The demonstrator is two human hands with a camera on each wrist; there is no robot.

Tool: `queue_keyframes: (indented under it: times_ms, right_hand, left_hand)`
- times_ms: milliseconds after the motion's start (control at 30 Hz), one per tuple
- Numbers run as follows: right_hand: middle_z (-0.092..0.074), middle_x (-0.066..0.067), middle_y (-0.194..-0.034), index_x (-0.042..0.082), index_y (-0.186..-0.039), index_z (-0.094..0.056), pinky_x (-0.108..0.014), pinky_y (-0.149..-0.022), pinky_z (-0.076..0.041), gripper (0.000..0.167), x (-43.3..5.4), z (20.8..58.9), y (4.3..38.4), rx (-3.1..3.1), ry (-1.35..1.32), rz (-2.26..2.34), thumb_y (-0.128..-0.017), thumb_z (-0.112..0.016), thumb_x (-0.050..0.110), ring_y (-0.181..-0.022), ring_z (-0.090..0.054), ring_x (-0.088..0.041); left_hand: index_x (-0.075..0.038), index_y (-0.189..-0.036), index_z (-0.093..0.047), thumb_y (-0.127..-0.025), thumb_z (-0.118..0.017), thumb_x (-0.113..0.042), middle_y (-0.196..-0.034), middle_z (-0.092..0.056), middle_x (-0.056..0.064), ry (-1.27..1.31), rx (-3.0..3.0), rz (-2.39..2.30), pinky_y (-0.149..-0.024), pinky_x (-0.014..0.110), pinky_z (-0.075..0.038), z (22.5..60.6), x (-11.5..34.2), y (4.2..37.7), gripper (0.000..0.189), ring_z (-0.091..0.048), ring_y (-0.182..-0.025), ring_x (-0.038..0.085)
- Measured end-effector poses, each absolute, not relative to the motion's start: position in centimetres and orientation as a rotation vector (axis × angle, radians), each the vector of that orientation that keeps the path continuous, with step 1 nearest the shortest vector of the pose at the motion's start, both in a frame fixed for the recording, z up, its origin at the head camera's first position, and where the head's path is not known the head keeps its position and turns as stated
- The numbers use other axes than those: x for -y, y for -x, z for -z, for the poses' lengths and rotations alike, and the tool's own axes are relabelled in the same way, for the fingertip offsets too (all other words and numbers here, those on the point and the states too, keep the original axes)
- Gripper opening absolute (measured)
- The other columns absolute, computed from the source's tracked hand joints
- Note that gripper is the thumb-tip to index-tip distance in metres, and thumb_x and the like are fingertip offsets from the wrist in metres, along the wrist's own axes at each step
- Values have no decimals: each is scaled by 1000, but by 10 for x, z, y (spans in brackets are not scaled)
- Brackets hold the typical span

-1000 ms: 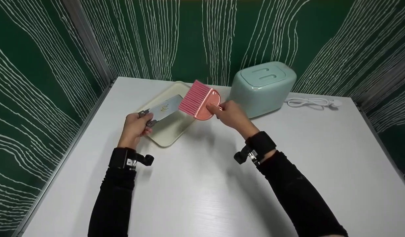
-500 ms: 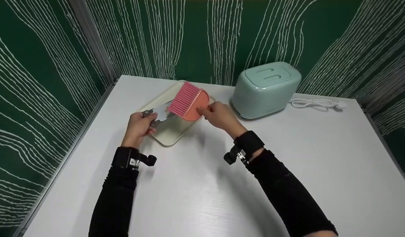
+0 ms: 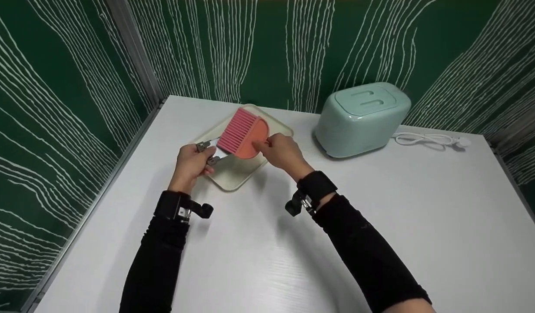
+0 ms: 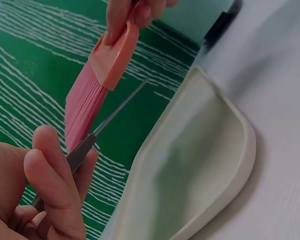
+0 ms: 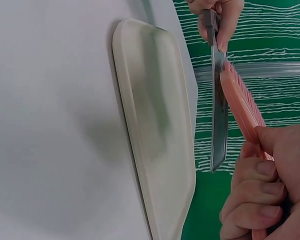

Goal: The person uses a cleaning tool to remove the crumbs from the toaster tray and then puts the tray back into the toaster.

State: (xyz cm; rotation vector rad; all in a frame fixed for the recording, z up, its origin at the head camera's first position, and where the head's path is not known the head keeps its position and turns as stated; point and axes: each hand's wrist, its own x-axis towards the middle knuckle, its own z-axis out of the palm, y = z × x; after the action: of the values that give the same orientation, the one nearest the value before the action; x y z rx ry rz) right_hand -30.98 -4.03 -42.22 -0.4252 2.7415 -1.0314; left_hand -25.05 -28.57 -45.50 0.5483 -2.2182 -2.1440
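Above the cream tray, my left hand pinches the grey end of a thin metal crumb tray. Brown crumbs show on its metal face in the right wrist view. My right hand grips the handle of a brush with an orange-pink head and pink bristles. The bristles lie over the crumb tray near my left fingers, hiding most of it in the head view. Both are held up off the cream tray, whose floor shows shadows in the wrist views.
A mint-green toaster with a lid on top stands at the back right of the white table. Its white cord lies coiled beside it, ending in a plug. A green wall with white lines rises behind.
My right hand has moved the brush leftward along the crumb tray toward my left hand, covering more of the metal. The head view has shifted slightly; the left hand keeps its hold.
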Motion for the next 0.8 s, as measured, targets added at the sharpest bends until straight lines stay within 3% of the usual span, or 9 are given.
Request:
queue_keyframes:
  times_ms: [300, 800]
  right_hand:
    - [-32, 8, -56, 20, -58, -40, -29, -56, -27, 60, 59, 427, 311, -2740, 471, 1032, -108, -61, 46, -55, -36, -12]
    - [-39, 6, -60, 20, -62, -46, -30, -56, -30, 55, 68, 428, 310, -2796, 452, 914, -106, -62, 49, -62, -43, -14]
  left_hand:
    - [3, -114, -61, -107, -69, -21, -82, -62, 4, -539, 2248, 2099, -44, 14, -50, 454, 288, 249, 26, -58, -44, 4]
    - [6, -120, -62, -107, -69, -21, -85, -64, 7, -540, 2297, 2018, -43, 15, -50, 455, 290, 252, 30, -59, -44, 3]
